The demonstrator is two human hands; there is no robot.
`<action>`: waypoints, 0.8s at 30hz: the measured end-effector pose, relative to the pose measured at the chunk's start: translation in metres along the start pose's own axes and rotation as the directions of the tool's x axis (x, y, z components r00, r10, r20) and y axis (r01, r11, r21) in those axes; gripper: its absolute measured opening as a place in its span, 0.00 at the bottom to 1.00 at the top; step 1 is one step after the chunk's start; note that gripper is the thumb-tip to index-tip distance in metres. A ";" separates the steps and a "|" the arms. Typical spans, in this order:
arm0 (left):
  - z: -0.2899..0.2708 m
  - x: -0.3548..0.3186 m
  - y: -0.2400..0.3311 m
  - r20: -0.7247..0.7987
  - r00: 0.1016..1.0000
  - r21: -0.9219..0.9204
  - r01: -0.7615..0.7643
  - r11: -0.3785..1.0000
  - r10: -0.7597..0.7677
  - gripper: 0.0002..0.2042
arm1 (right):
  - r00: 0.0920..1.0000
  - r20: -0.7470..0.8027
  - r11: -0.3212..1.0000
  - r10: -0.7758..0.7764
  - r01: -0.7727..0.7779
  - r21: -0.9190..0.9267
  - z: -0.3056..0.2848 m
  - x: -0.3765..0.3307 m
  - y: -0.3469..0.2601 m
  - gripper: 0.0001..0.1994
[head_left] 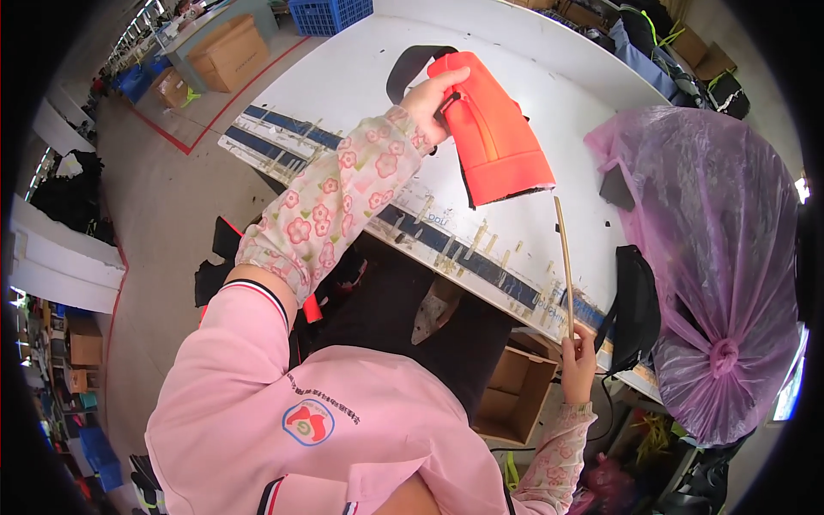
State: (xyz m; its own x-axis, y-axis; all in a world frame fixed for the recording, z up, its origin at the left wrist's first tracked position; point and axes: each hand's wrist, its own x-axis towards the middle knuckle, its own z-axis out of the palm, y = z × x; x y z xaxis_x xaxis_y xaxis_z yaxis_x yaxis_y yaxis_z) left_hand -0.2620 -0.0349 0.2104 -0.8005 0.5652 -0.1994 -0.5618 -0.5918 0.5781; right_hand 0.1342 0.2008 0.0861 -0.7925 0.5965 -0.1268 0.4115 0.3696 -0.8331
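1. Toward one o'clock from the middle of the view, the orange fabric pouch is held above the white bench, tilted, its dark-edged end pointing to about five o'clock.
2. At twelve o'clock, the left hand has its grip clamped on the pouch's upper left side, fingers bent over the fabric. A curved black band shows just beyond the knuckles; whether it is joined to the pouch, I cannot tell.
3. At four o'clock, the right hand has its grip pinched together on the lower end of a slender tan stick. The stick runs up toward twelve o'clock, its tip just beside the pouch's lower right corner.
4. Around three o'clock, a black pouch lies at the bench's edge, beside a tied, translucent purple plastic bag.
5. Near five o'clock, below the bench edge, sits an open wooden box.
6. Between ten and eleven o'clock, a cardboard box stands beyond the bench; toward eleven, a blue plastic crate.
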 end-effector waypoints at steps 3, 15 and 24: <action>-0.043 0.009 -0.051 -0.047 0.996 0.040 0.079 0.996 -0.077 0.09 | 0.982 0.186 0.982 0.010 -0.044 0.181 0.005 -0.029 0.007 0.11; -0.120 -0.034 -0.157 -0.228 0.918 -0.221 0.275 0.936 -0.323 0.14 | 0.793 0.536 0.879 0.288 -0.441 0.181 -0.016 -0.128 0.031 0.11; -0.119 -0.046 -0.171 -0.255 0.929 -0.178 0.227 0.957 -0.268 0.11 | 0.793 0.565 0.894 0.228 -0.400 0.201 0.009 -0.125 0.028 0.12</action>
State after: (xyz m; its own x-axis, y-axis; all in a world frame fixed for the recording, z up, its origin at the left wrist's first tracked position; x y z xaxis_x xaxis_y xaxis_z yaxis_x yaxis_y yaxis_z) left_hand -0.1541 -0.0277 0.0264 -0.6467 0.5370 -0.5417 -0.7567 -0.5408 0.3673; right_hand 0.2407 0.1300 0.0733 -0.7889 0.1552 -0.5947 0.5947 -0.0512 -0.8023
